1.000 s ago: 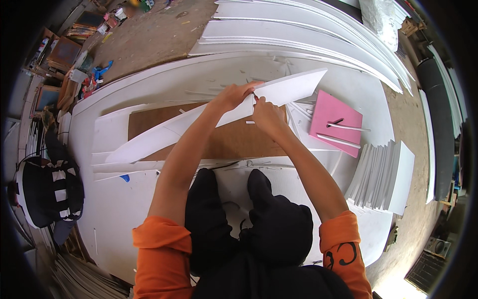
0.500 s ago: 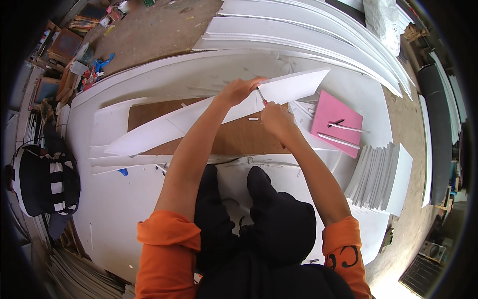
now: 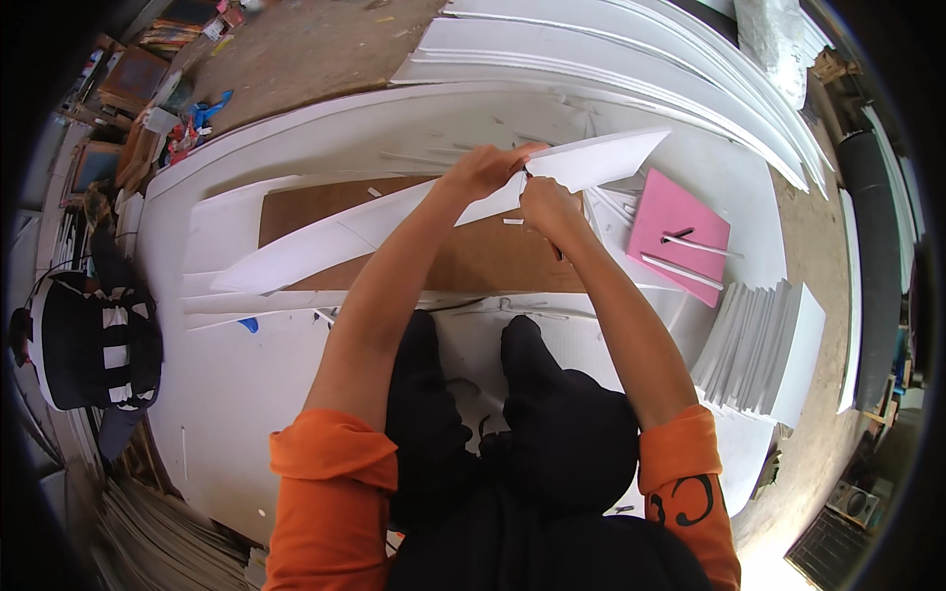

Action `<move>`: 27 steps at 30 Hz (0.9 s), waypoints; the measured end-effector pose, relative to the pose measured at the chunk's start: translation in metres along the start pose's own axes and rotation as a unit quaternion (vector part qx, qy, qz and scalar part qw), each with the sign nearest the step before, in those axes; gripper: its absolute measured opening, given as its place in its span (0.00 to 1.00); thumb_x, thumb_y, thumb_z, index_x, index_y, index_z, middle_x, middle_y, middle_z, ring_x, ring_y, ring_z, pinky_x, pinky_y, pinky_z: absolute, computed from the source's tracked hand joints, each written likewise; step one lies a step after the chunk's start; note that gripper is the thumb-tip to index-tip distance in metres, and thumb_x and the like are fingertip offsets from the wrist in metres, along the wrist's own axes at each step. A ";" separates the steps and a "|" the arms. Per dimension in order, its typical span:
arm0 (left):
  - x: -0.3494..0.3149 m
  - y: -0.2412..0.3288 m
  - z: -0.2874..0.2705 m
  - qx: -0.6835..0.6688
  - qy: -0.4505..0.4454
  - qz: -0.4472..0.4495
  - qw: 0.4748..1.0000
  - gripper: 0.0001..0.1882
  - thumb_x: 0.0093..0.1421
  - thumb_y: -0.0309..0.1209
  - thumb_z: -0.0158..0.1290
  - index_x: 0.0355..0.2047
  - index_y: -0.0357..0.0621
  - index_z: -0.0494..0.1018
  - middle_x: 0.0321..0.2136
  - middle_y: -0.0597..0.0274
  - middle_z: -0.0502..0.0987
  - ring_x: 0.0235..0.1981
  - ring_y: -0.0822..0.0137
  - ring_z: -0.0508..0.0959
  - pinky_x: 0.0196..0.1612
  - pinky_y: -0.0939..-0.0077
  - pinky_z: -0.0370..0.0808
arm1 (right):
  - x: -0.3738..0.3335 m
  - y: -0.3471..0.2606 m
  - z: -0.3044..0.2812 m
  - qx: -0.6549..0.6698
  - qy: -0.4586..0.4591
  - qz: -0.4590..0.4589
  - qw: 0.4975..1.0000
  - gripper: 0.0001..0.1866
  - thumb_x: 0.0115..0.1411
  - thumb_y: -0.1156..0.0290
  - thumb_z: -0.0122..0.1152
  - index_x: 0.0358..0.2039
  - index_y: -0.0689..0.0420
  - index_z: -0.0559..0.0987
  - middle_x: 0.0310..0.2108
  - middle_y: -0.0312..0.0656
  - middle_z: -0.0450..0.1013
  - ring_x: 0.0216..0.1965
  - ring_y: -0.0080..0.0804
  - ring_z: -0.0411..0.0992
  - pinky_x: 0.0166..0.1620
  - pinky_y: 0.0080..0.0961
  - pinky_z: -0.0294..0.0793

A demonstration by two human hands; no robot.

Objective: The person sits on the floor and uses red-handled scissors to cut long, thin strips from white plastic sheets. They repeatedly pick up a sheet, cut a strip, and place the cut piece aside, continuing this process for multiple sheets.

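My left hand [image 3: 485,170] is closed on the far edge of a long, tapering white foam board [image 3: 613,158], which is tilted up at the right above a brown board [image 3: 483,258]. In my right hand [image 3: 550,205] is a cutter knife [image 3: 526,171]. Its blade end meets the white board just below my left fingertips, and its dark handle end shows under my palm. A thin line crosses the white board farther left. My left fingertips are partly hidden behind the board's edge.
A pink board [image 3: 680,225] with white strips on it lies to the right. Nearer, a stack of white panels [image 3: 754,350] stands on the white work surface [image 3: 232,414]. Long white sheets [image 3: 581,44] lie at the far side, and a black-and-white bag [image 3: 94,340] is at left.
My right hand has moved up along the white board with the knife, closer to my left hand. My left hand keeps its hold on the far edge. The whole view has shifted slightly.
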State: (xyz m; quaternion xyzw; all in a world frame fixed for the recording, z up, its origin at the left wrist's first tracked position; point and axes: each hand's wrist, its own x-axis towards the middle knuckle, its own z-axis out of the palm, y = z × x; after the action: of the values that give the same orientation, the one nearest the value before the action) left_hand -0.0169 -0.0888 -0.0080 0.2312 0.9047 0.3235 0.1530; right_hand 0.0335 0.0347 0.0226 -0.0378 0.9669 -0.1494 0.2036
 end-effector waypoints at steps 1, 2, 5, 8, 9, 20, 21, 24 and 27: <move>0.001 0.002 -0.002 0.029 0.007 0.008 1.000 0.17 0.59 0.37 0.36 0.50 0.60 0.59 0.29 0.52 0.74 0.28 0.51 0.73 0.34 0.64 0.68 | 0.003 0.001 -0.001 -0.001 -0.008 0.007 1.000 0.15 0.51 0.67 0.47 0.29 0.68 0.72 0.29 0.56 0.72 0.34 0.50 0.71 0.36 0.38 0.70; 0.001 0.004 -0.004 0.058 0.013 0.016 0.998 0.17 0.59 0.39 0.36 0.50 0.60 0.60 0.26 0.51 0.74 0.26 0.50 0.72 0.33 0.63 0.68 | 0.003 0.003 0.000 0.005 -0.002 0.011 1.000 0.16 0.52 0.66 0.46 0.31 0.67 0.71 0.30 0.56 0.71 0.34 0.50 0.71 0.36 0.39 0.70; 0.006 0.003 -0.003 0.088 0.027 0.022 0.996 0.17 0.59 0.42 0.36 0.48 0.59 0.60 0.21 0.51 0.73 0.23 0.50 0.72 0.30 0.62 0.67 | -0.004 0.008 0.003 0.032 -0.006 0.023 0.999 0.18 0.56 0.61 0.41 0.37 0.65 0.66 0.32 0.57 0.71 0.35 0.51 0.71 0.39 0.41 0.68; 0.007 -0.002 0.003 0.047 0.034 0.017 0.998 0.17 0.59 0.44 0.36 0.47 0.58 0.61 0.19 0.50 0.72 0.22 0.50 0.71 0.29 0.60 0.66 | -0.003 0.009 0.005 0.043 0.027 0.023 0.998 0.17 0.56 0.61 0.39 0.35 0.64 0.66 0.31 0.57 0.71 0.34 0.51 0.71 0.38 0.41 0.68; 0.007 -0.004 0.005 0.026 0.036 0.015 0.999 0.16 0.59 0.45 0.36 0.46 0.58 0.61 0.19 0.50 0.72 0.22 0.49 0.71 0.28 0.60 0.66 | -0.001 0.009 0.008 0.037 0.036 0.018 0.999 0.17 0.56 0.62 0.39 0.34 0.64 0.67 0.30 0.57 0.71 0.33 0.51 0.71 0.38 0.41 0.68; 0.008 -0.007 0.010 0.027 0.048 0.017 0.998 0.16 0.59 0.44 0.37 0.46 0.58 0.61 0.23 0.47 0.72 0.26 0.47 0.72 0.30 0.59 0.66 | -0.009 0.004 0.004 -0.013 0.046 -0.010 0.999 0.15 0.54 0.65 0.42 0.33 0.65 0.70 0.32 0.56 0.71 0.37 0.53 0.69 0.41 0.44 0.66; 0.009 -0.008 0.011 0.031 0.053 0.022 0.998 0.16 0.59 0.44 0.37 0.46 0.58 0.61 0.24 0.47 0.73 0.27 0.47 0.72 0.30 0.59 0.66 | -0.011 0.004 0.003 -0.007 0.046 -0.006 0.999 0.15 0.54 0.65 0.41 0.33 0.65 0.69 0.32 0.57 0.71 0.37 0.53 0.69 0.41 0.44 0.66; 0.010 -0.005 0.007 0.015 0.045 0.013 0.999 0.16 0.59 0.44 0.37 0.46 0.57 0.61 0.25 0.46 0.73 0.28 0.46 0.71 0.31 0.59 0.67 | -0.023 0.004 -0.001 0.005 0.040 0.000 0.999 0.15 0.54 0.67 0.40 0.33 0.66 0.69 0.32 0.58 0.70 0.37 0.53 0.69 0.41 0.44 0.66; 0.010 -0.011 0.007 0.016 0.045 0.021 0.999 0.16 0.59 0.44 0.37 0.46 0.57 0.62 0.23 0.46 0.72 0.26 0.46 0.71 0.30 0.59 0.67 | -0.031 0.004 -0.003 -0.004 0.036 -0.005 0.999 0.15 0.54 0.68 0.38 0.34 0.67 0.69 0.31 0.58 0.70 0.37 0.52 0.69 0.40 0.43 0.66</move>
State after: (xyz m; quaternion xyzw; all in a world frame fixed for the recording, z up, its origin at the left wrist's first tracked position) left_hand -0.0258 -0.0876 -0.0216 0.2378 0.9106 0.3226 0.1013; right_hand 0.0610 0.0432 0.0356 -0.0386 0.9739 -0.1474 0.1680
